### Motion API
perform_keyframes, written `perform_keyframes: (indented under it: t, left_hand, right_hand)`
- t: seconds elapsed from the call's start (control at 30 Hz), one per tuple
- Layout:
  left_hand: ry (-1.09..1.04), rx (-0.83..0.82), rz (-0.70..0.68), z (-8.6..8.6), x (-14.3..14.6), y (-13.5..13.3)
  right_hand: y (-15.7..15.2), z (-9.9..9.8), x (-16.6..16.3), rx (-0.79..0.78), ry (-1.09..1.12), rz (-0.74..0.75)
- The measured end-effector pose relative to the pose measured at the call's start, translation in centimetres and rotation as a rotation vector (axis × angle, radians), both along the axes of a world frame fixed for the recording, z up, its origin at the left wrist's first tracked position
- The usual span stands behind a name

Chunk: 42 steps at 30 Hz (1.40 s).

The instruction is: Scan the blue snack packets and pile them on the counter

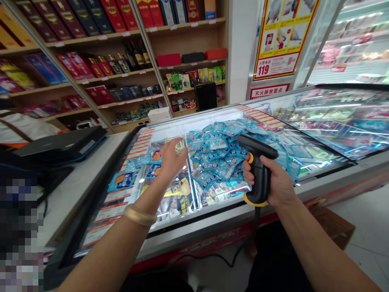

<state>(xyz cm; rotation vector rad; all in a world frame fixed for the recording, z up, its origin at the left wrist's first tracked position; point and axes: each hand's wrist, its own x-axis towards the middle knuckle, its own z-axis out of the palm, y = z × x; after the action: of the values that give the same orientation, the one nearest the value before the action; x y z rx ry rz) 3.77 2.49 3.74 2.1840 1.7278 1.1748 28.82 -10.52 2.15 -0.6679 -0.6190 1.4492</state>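
Reading from the middle of the view, a flat black plastic device (pixel 60 142) is resting at nine o'clock on a pale grey bench (pixel 75 182). Between eight and nine o'clock, a few loose sky-blue packets with orange and navy print (pixel 120 182) are lying on the glass top of a white-rimmed display chest (pixel 206 226). Nearer the middle, the left hand (pixel 173 157), a gold-coloured bangle (pixel 139 215) circling its wrist, is hovering above the glass; its fingers and thumb are curving apart, with nothing visibly pinched. Just toward three o'clock, a broad heap of sky-blue plastic packets (pixel 215 152) is covering the glass. Between three and four, the right hand (pixel 281 184) is gripping a black pistol-shaped scanner with yellow trim (pixel 259 174), whose nose is pointing between nine and ten; trigger pressure I cannot tell. Its black cable (pixel 232 261) is trailing toward five.

The step in hand is seemingly passing packets by the scanner, the left hand being between packets. The next move is probably calling for pinching one packet and facing its code noseward.
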Motion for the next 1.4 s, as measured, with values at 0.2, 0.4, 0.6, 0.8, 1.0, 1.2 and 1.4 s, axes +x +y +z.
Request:
perform_keyframes:
  t: [0.2,0.4,0.6,0.8,1.0,1.2,1.4]
  left_hand:
    - [0.129,-0.09,0.158,-2.6,-8.5,-1.5]
    - [0.244,-0.234,0.056,-4.6,-10.8,-2.5]
    - [0.361,-0.283,-0.041,-4.9,-10.3,-3.4]
    - [0.468,-0.149,-0.063,-4.7,-10.4,-4.0]
    - [0.442,-0.106,-0.103,-4.3,-10.4,-4.5]
    - [0.202,-0.078,-0.013,-4.4,-10.2,-4.6]
    - [-0.244,-0.21,-0.009,-4.3,-9.2,-4.9]
  right_hand:
    - [0.5,-0.5,-6.1,-0.035,-0.006,0.146]
    - [0.2,-1.8,-9.9,-0.155,-0.034,0.245]
    - [0.1,-2.5,-10.3,-0.187,-0.012,0.28]
    - [-0.1,-2.5,-10.2,-0.24,-0.003,0.262]
    - [-0.2,-2.8,-10.1,-0.247,-0.008,0.251]
    - [-0.3,-2.6,-10.0,-0.293,-0.022,0.275]
    - [-0.5,-2.4,-10.0,-0.3,-0.026,0.302]
